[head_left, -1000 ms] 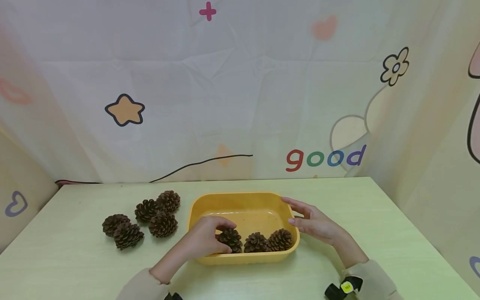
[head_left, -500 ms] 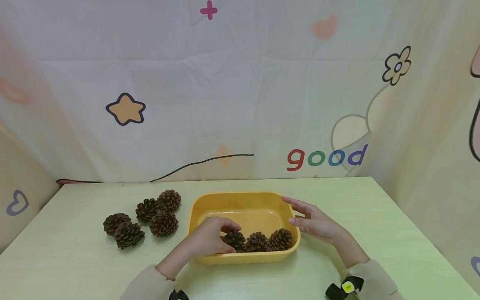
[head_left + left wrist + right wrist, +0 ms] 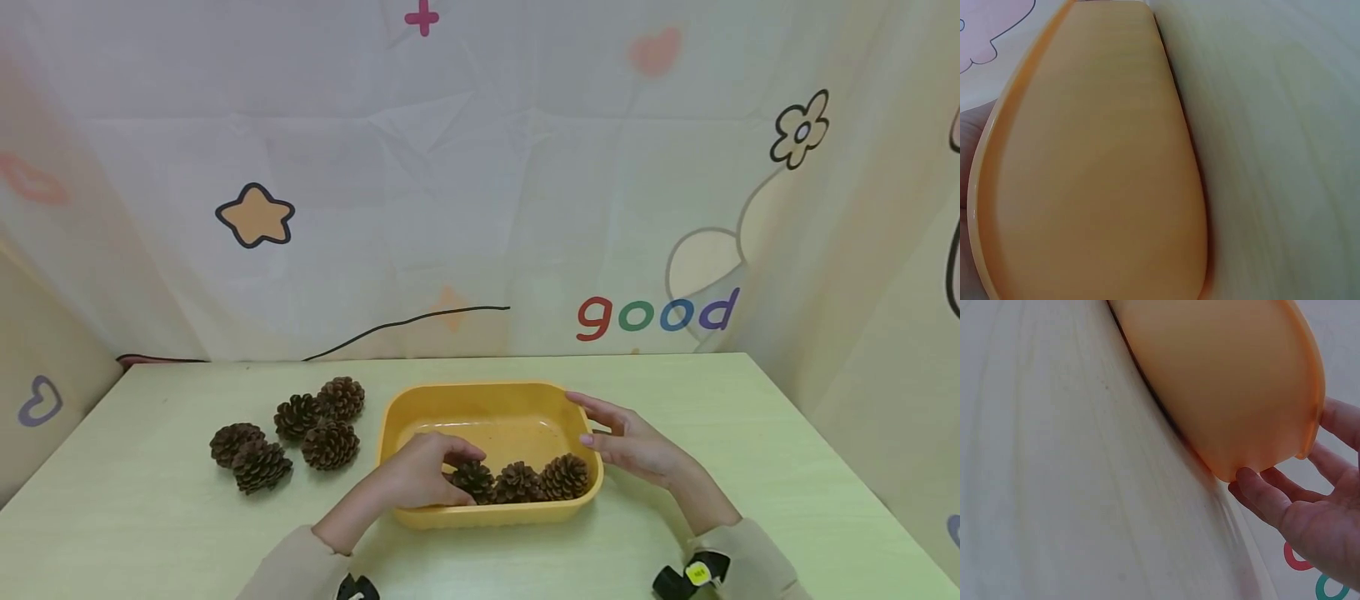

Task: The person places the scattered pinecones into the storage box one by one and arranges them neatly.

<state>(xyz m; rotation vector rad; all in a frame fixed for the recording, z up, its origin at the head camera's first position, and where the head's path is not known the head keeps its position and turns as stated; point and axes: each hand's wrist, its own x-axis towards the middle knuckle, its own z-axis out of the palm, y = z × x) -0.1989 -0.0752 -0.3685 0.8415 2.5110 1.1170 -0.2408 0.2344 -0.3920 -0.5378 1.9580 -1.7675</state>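
Note:
My left hand (image 3: 422, 473) reaches into the yellow plastic basin (image 3: 480, 517) from the left, thumb and fingers around a pine cone (image 3: 474, 481) by the front wall. Two more pine cones stand beside it in a row, a middle one (image 3: 517, 482) and a right one (image 3: 566, 477). My right hand (image 3: 637, 446) rests spread against the basin's right end, its fingertips at the rim. In the right wrist view, fingers (image 3: 1263, 490) touch the outer wall of the basin (image 3: 1229, 381). The left wrist view is filled by the basin's outer side (image 3: 1097, 156).
Left of the basin lies a loose group of pine cones, among them a front one (image 3: 260, 467) and a back one (image 3: 341, 398). They rest on a pale wooden table (image 3: 135, 533). A printed curtain (image 3: 450, 192) hangs behind the table's far edge.
My left hand has shifted the pine cone slightly right along the front wall, up against the middle one. The right hand stays at the basin's end.

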